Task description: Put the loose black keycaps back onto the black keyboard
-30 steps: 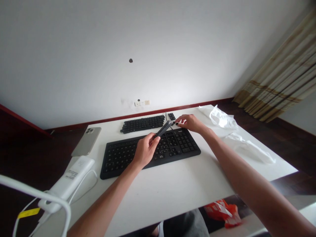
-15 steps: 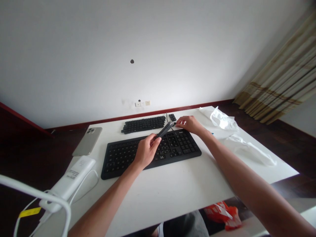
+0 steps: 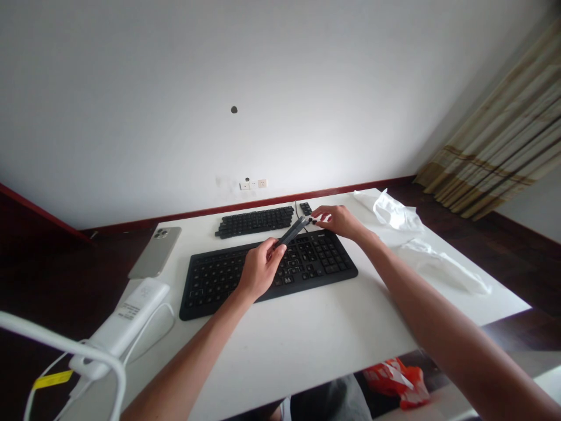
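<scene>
Dark bar [image 3: 291,230] is held above the keyboard [image 3: 210,286], its lower end gripped in the curled left hand [image 3: 260,270]. Phone [image 3: 155,252] lies left of that hand; key strip [image 3: 254,222] lies beyond it. The bar's upper end meets the right hand [image 3: 337,221], whose fingers [image 3: 319,214] pinch a small black piece [image 3: 314,220]. White plastic [image 3: 394,211] lies to its right.

Two hands [image 3: 260,270], one full-size black keyboard [image 3: 267,275], one long black key strip [image 3: 254,222], one small black key block [image 3: 305,209], one dark bar [image 3: 291,230], one smartphone [image 3: 155,252], one white power brick [image 3: 127,318], two white plastic wraps [image 3: 394,211], one orange bag [image 3: 394,380] and two wall sockets [image 3: 253,184] are in view.
</scene>
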Demonstrator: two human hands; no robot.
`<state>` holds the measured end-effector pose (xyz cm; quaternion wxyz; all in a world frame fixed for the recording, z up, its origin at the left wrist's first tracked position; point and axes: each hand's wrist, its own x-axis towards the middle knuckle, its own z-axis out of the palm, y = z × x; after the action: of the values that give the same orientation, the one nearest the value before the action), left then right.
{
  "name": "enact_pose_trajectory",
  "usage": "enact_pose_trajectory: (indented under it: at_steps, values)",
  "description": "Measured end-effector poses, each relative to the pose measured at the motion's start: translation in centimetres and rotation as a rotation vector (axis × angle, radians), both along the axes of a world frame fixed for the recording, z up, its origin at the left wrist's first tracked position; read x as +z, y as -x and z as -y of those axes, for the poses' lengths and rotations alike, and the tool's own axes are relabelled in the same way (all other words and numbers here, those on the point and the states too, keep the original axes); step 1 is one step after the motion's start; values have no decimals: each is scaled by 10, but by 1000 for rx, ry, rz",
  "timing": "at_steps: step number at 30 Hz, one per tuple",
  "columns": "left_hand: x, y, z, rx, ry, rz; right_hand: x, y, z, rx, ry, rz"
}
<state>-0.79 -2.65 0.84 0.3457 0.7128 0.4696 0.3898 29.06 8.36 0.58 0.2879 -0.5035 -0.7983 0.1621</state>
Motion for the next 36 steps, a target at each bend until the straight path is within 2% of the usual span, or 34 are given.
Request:
enact_pose_trajectory:
  at_steps: [4,13,16,20,27,36]
  values:
    - [0,0,0,1,2,-4,-2,-3,-3,-37,1,48]
    - [0,0,0,1,2,-10,0,1,-1,-15,22,61]
    - [0,0,0,0,2,-3,0,2,-1,-10,-44,59]
    - [0,-1,0,3,0,-7,-5,3,-4,76,-152,46]
    - [0,-1,-1,5,-2,-10,-16,6,-12,106,-216,106]
    - [-2,-1,-1,-1,-2,-3,-9,9,-7,130,-213,130]
